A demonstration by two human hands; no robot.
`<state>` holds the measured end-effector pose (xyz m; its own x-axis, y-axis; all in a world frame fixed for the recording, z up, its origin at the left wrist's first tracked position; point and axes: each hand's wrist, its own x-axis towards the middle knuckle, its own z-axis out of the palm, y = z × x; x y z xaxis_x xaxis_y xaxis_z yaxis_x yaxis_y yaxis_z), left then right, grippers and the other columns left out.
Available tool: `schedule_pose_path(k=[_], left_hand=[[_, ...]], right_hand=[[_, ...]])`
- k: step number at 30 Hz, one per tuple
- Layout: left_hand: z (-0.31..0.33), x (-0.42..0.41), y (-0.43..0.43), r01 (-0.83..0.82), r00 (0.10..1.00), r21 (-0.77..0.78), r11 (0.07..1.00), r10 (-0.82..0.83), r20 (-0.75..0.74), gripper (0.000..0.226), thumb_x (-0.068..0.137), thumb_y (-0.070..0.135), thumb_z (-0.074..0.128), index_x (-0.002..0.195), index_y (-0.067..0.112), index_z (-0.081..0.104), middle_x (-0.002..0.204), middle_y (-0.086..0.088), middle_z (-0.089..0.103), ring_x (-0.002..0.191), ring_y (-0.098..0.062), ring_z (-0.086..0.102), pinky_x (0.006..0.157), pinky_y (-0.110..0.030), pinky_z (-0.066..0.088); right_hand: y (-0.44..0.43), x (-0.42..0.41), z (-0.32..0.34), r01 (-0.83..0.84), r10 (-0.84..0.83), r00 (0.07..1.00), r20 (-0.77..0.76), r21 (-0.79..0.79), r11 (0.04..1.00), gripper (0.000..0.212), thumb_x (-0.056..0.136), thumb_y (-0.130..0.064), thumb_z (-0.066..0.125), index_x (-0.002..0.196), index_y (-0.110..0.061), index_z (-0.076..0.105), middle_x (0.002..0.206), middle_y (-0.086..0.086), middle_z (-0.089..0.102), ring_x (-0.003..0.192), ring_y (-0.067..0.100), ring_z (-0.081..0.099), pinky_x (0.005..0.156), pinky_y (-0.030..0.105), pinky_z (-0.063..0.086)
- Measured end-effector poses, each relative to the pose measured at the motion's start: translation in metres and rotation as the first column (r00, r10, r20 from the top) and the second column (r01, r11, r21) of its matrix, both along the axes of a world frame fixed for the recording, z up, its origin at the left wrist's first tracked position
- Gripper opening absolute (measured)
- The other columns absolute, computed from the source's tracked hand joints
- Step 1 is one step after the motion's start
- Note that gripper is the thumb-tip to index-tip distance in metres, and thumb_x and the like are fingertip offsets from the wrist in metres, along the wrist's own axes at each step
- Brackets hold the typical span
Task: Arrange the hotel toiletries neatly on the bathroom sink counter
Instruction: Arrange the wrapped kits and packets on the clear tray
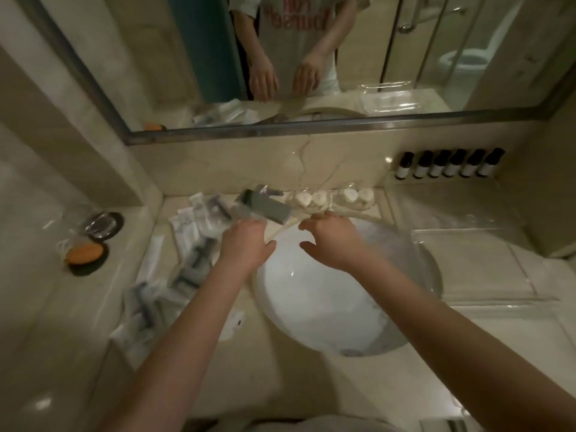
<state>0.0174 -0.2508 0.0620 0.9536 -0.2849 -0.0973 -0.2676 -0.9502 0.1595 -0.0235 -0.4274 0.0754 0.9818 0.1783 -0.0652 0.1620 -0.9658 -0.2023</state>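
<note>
Both my hands hover over the far rim of the white sink basin (327, 294). My left hand (246, 241) is open, its fingers close to a grey packet (268, 207) and a scattered pile of white and grey toiletry sachets (193, 235) on the counter's left side. My right hand (333, 238) is open with fingers spread, just in front of two clear dishes holding white heart-shaped soaps (311, 199) (355, 196). Neither hand holds anything. A row of several small dark bottles (448, 163) with white labels stands against the back wall at the right.
A clear tray (486, 269) lies on the counter right of the sink. At the left, a black dish with an orange soap (85, 255) and a second dark dish with clear wrap (103, 224) sit near the wall. A mirror (280, 57) hangs above the counter.
</note>
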Motion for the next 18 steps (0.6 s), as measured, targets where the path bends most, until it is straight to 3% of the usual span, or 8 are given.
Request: schedule_pose_path(k=[4,8,11,15,18], left_hand=[[-0.02,-0.024,0.066,-0.147,0.983,0.02,0.989,0.149,-0.106,0.043,0.088,0.043,0.053,0.117,0.012,0.057,0.119,-0.011,0.059,0.109,-0.029,0.055,0.087,-0.038,0.048],[-0.039,-0.045,0.127,-0.301,0.932,0.013,0.953,0.297,-0.207,0.034,0.087,0.036,0.054,0.114,0.015,0.058,0.115,-0.011,0.06,0.11,-0.03,0.057,0.088,-0.04,0.05],[-0.052,-0.053,0.164,-0.371,0.891,0.032,0.928,0.365,-0.27,0.046,0.089,0.038,0.054,0.127,0.011,0.053,0.13,-0.012,0.055,0.12,-0.029,0.051,0.097,-0.038,0.046],[-0.068,-0.059,0.197,-0.407,0.857,0.04,0.912,0.397,-0.33,0.046,0.091,0.04,0.052,0.124,0.008,0.052,0.128,-0.014,0.055,0.115,-0.03,0.054,0.093,-0.037,0.047],[-0.075,-0.061,0.206,-0.421,0.845,0.016,0.907,0.398,-0.358,0.049,0.091,0.04,0.053,0.127,0.007,0.049,0.13,-0.015,0.052,0.117,-0.031,0.052,0.094,-0.038,0.046]], right_hand=[[0.057,-0.003,-0.02,-0.108,0.109,0.992,-0.062,0.011,0.994,0.04,0.09,-0.036,0.05,0.128,-0.021,0.051,0.123,0.006,0.058,0.114,0.028,0.05,0.09,0.039,0.042],[0.108,-0.002,-0.041,-0.201,0.199,0.967,-0.161,0.007,0.98,0.04,0.09,-0.034,0.05,0.127,-0.02,0.051,0.121,0.007,0.059,0.112,0.029,0.052,0.091,0.041,0.045],[0.141,-0.003,-0.058,-0.237,0.231,0.942,-0.244,0.006,0.972,0.041,0.089,-0.033,0.051,0.128,-0.019,0.049,0.122,0.007,0.058,0.112,0.028,0.053,0.092,0.04,0.046],[0.177,-0.011,-0.087,-0.183,0.18,0.912,-0.368,0.025,0.983,0.054,0.088,-0.042,0.053,0.132,-0.015,0.039,0.123,0.01,0.054,0.108,0.03,0.055,0.089,0.042,0.048],[0.201,-0.015,-0.108,-0.025,0.056,0.919,-0.39,0.085,0.996,0.063,0.084,-0.05,0.056,0.131,-0.014,0.035,0.121,0.011,0.05,0.106,0.031,0.054,0.085,0.043,0.049]])
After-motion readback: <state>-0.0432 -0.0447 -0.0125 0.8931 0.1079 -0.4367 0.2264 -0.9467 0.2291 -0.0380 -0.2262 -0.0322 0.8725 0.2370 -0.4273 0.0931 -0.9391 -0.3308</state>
